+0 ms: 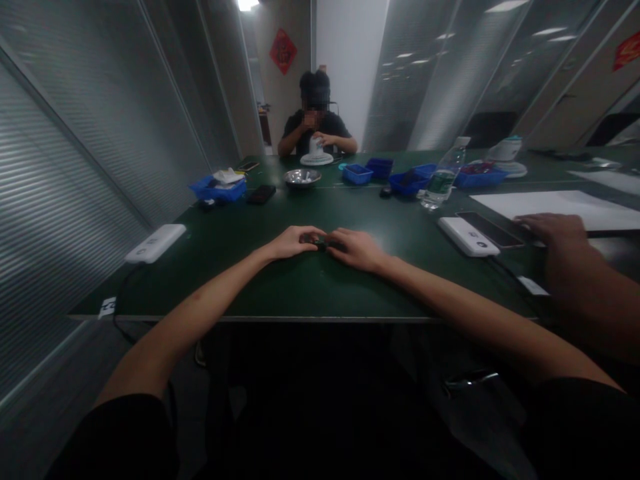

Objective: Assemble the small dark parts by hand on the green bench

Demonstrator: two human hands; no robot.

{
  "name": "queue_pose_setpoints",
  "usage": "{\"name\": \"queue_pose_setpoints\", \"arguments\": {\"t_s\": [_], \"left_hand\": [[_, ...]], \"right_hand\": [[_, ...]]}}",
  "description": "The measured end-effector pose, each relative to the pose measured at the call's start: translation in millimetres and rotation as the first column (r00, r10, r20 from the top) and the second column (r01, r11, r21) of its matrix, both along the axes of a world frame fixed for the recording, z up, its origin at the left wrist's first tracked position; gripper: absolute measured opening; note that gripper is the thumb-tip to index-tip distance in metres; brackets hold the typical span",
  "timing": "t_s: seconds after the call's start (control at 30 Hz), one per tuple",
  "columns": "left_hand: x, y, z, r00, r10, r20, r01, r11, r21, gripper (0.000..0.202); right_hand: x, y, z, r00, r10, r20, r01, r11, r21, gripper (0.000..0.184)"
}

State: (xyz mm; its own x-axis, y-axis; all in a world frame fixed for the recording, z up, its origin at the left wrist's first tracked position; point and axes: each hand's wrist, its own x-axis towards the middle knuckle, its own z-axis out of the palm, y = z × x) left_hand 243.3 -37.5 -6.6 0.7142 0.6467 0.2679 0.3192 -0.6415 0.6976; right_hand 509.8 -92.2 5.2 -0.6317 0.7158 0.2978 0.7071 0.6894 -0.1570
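My left hand (294, 241) and my right hand (358, 248) meet on the dark green table (280, 280), fingers curled together around a small dark object (321, 243) that I cannot make out in the dim light. Both arms stretch forward from the near table edge. The fingertips of the two hands touch the object from either side.
A white power bank (156, 243) with a cable lies left; another white device (468, 236) and a phone (490, 229) lie right, by a co-worker's hand (553, 230). Farther off stand a water bottle (443, 177), blue bins (218, 189), a metal bowl (302, 177) and a seated person (316, 123).
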Motion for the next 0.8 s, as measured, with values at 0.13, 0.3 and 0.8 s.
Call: {"name": "queue_pose_setpoints", "arguments": {"t_s": [0.13, 0.3, 0.8], "left_hand": [[0, 1, 0.6, 1.000, 0.018, -0.024, -0.018, 1.000, 0.025, 0.046], [-4, 1, 3.9, 0.999, 0.013, -0.045, -0.010, 0.998, 0.067, 0.036], [-73, 51, -5.0, 0.930, 0.364, -0.055, -0.362, 0.931, 0.057, 0.040]], "right_hand": [[0, 1, -0.1, 1.000, 0.005, -0.008, -0.005, 1.000, -0.009, 0.032], [0, 0, 0.9, 1.000, 0.013, -0.015, -0.013, 1.000, -0.021, 0.033], [0, -2, 4.5, 1.000, 0.021, -0.006, -0.021, 0.999, -0.024, 0.032]]}}
